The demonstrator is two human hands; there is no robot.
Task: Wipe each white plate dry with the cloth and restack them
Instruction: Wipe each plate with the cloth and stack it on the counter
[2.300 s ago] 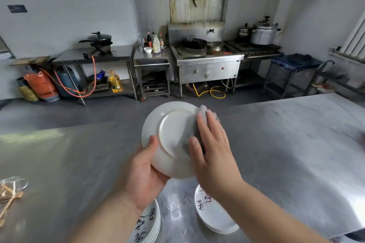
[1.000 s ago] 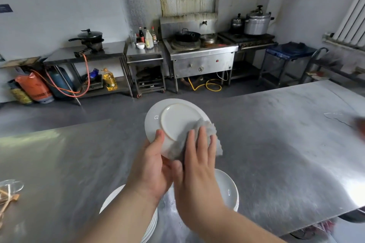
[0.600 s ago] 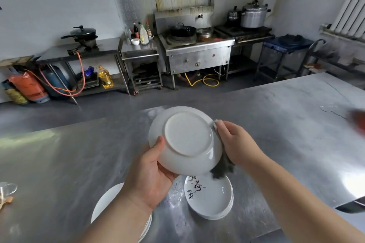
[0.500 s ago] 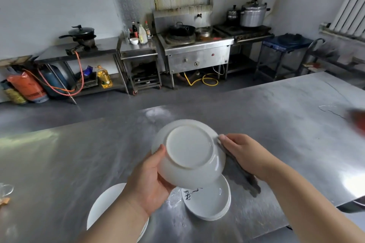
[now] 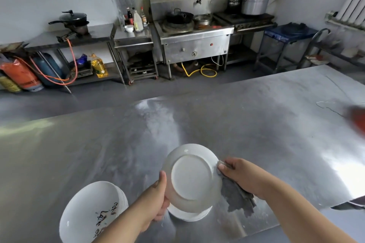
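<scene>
My left hand (image 5: 159, 199) grips the left rim of a white plate (image 5: 191, 178), which is tilted with its underside toward me. My right hand (image 5: 240, 176) holds a grey cloth (image 5: 236, 198) and pinches the plate's right rim with it; most of the cloth hangs down below the hand. Right under the held plate lies a short stack of white plates (image 5: 189, 215), mostly hidden by it. A taller stack of white plates with black lettering (image 5: 90, 213) stands at the lower left on the steel table (image 5: 256, 134).
The table's near edge runs past my right forearm at the lower right. A blurred red object (image 5: 358, 122) sits at the table's right edge. Across the floor stand a steel stove (image 5: 194, 41), side tables with pots and bottles, and gas cylinders (image 5: 21, 75).
The cloth came off the plate's underside, and my right hand moved to the right rim. Both hands have lowered the plate toward the stack beneath it.
</scene>
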